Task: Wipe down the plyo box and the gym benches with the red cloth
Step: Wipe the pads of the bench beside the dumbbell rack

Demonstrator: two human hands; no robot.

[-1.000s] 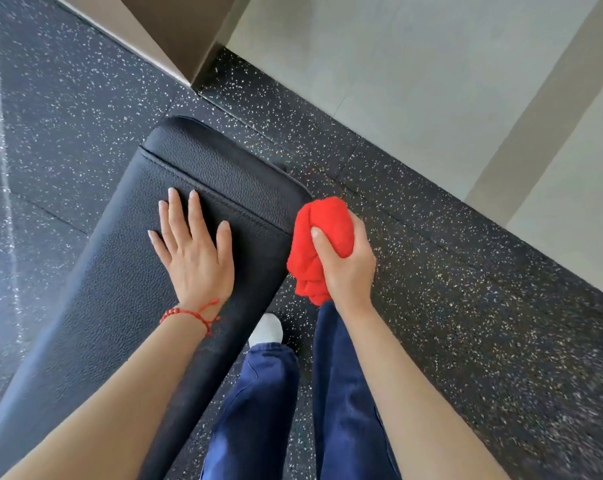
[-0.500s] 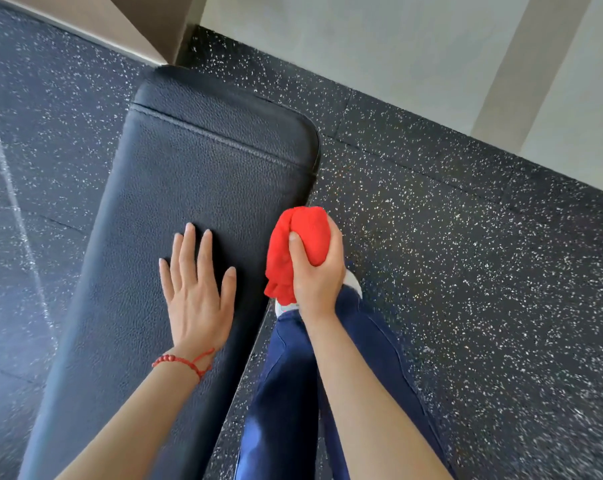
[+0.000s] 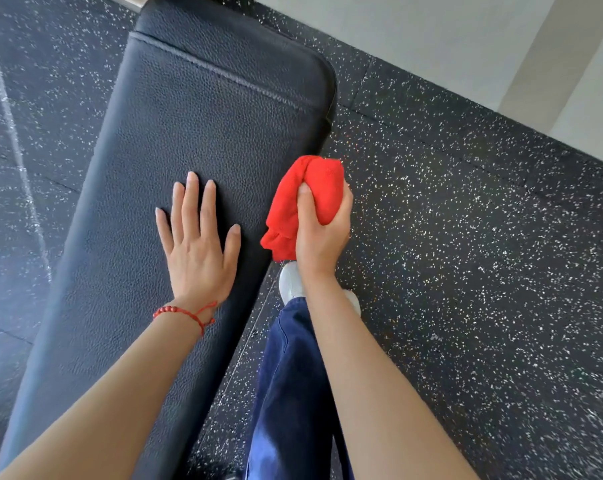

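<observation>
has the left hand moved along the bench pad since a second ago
Yes. The left hand, flat on the bench pad, now lies farther from the pad's rounded end and its cross seam, so it has slid back along the pad toward the person.

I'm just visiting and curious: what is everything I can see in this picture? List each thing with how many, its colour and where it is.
gym bench: one, black padded, left of centre, running lengthwise.
red cloth: one, red, bunched, beside the bench's right edge.
floor: black speckled rubber, all around.
wall: pale, top right.
bracelet: one, red beads, left wrist.
trousers: dark blue, lower centre.
shoe: white, under the right wrist.
left hand: flat on the bench.
right hand: grips the cloth.
</observation>
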